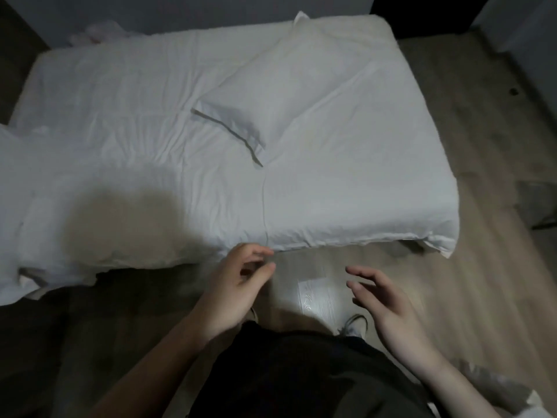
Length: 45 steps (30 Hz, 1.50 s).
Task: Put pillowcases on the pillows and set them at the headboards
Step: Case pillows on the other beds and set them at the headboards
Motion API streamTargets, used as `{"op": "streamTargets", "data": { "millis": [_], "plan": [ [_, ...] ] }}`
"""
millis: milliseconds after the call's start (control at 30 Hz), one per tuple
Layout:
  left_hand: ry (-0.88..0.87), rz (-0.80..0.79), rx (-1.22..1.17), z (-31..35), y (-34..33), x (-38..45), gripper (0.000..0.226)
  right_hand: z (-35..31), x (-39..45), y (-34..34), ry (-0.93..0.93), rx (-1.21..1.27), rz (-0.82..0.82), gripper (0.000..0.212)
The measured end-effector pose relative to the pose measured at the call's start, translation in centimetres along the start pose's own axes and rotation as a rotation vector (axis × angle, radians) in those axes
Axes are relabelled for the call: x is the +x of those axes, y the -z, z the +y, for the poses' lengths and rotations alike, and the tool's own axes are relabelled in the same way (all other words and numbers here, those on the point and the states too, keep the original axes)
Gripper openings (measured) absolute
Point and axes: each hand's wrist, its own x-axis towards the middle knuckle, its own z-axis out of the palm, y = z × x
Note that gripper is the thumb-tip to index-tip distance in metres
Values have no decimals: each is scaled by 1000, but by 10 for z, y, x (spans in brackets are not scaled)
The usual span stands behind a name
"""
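A white pillow (pixel 277 89) in a white pillowcase with a grey-trimmed open end (pixel 229 131) lies diagonally on the white bed (pixel 361 182), towards its far right. My left hand (pixel 238 285) hovers just below the bed's near edge, fingers loosely curled and holding nothing. My right hand (pixel 382 300) is over the floor to its right, fingers spread and empty. Both hands are well short of the pillow.
White bedding (pixel 18 236) bulges and hangs over the bed's left near edge. Wooden floor (pixel 482 267) runs along the right and front of the bed. A crumpled white cloth (pixel 93 31) lies at the far left corner. My shoes (pixel 355 322) stand below the hands.
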Motion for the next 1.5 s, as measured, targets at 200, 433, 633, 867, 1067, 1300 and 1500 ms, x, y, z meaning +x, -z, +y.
{"op": "streamTargets", "data": {
  "millis": [200, 433, 633, 867, 1067, 1300, 1500],
  "plan": [
    [47, 51, -122, 55, -128, 12, 15, 41, 12, 134, 38, -25, 13, 22],
    [26, 59, -97, 107, -233, 12, 13, 53, 29, 249, 66, -59, -30, 24],
    [0, 96, -45, 142, -266, 44, 17, 45, 64, 291, 107, -38, -87, 23],
    [39, 35, -79, 178, -308, 136, 14, 28, 117, 355, 70, -13, -10, 23],
    [-6, -4, -100, 229, -342, 220, 12, -16, 187, 406, 65, -7, -5, 23],
    [-4, 81, -92, 259, -351, 283, 11, -64, 266, 440, 99, -10, -100, 24],
    [101, 233, -134, 275, -384, 323, 13, -81, 338, 485, 141, -137, -264, 25]
  ]
}}
